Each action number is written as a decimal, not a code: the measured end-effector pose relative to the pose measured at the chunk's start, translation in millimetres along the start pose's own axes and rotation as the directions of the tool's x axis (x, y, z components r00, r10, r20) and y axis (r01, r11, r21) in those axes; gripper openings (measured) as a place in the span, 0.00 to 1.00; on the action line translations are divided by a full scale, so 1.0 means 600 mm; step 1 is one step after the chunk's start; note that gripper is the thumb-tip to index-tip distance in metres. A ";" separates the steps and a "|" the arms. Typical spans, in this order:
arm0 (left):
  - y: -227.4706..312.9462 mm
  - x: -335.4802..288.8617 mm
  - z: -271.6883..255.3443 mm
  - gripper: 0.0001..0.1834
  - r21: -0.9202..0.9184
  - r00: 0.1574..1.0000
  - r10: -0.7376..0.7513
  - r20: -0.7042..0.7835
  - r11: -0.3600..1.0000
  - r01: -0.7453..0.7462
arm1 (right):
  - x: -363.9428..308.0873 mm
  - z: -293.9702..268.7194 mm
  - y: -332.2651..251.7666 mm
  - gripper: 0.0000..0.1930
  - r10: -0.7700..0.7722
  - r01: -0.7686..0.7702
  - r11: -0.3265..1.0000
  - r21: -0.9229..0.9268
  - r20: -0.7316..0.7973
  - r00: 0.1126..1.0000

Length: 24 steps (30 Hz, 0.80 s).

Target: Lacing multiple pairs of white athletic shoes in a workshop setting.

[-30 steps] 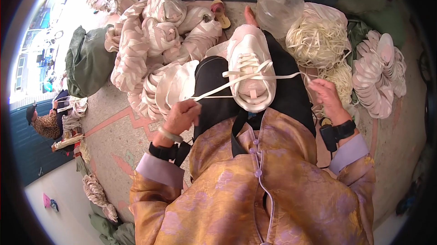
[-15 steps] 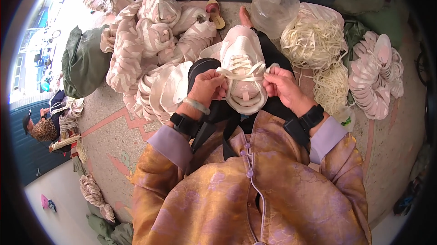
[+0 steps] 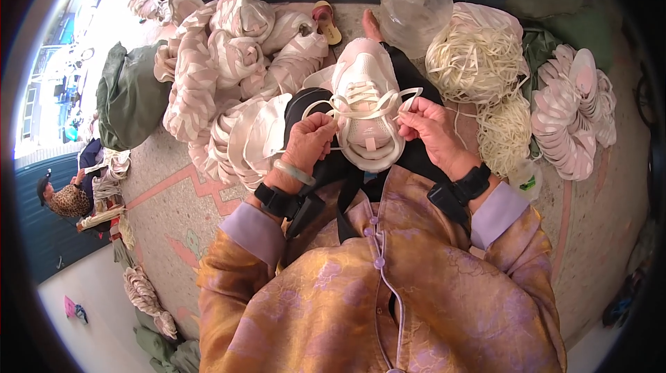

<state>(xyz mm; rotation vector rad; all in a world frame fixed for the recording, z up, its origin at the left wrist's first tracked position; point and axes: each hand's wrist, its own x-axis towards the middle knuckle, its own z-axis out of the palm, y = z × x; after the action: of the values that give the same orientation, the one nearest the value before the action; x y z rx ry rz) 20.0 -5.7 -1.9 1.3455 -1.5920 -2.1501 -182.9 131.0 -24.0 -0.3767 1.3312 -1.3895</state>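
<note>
A white sneaker upper [image 3: 363, 71] rests between my knees, its heel opening toward me. Cream shoelaces [image 3: 365, 96] cross its tongue in several rows. At the upper's left side, my left hand [image 3: 311, 139] is closed in a pinch on a lace, which loops up above the fingers. On the other side, my right hand [image 3: 428, 130] pinches a lace too, and a loop of it stands above the thumb and forefinger. Both hands are at about the same height, beside the laced part. The exact lace ends inside the fingers are hidden.
Bundled pale pink and white shoe uppers [image 3: 236, 61] lie at the left. To the right are a heap of cream laces [image 3: 475, 57] and stacked uppers [image 3: 565, 116]. A clear jug [image 3: 415, 12] with a red cap stands ahead. Far left sits another person [image 3: 69, 196].
My left hand has moved slightly left and down, away from the upper. Lace loops now rise above both hands, and the lace across the tongue looks drawn closer to the upper.
</note>
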 end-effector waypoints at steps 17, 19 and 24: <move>-0.007 0.003 0.003 0.08 -0.173 0.996 0.044 -0.081 0.983 -0.057 | 0.021 0.025 0.009 0.03 -0.543 0.479 0.435 -0.762 0.202 0.815; -0.006 0.007 0.006 0.07 -0.198 0.996 0.043 -0.084 0.978 -0.059 | 0.016 0.035 0.006 0.03 -0.576 0.499 0.203 -0.843 0.309 0.757; -0.010 0.010 0.007 0.05 -0.276 0.999 0.044 -0.031 0.960 -0.051 | 0.017 0.037 0.020 0.06 -0.620 0.505 0.190 -0.842 0.296 0.727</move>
<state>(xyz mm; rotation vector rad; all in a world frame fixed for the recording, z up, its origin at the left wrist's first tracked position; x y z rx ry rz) 15.6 -3.9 -10.0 1.2273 -1.2426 -2.2164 -162.7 114.7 -31.8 -1.7350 2.1097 -1.0979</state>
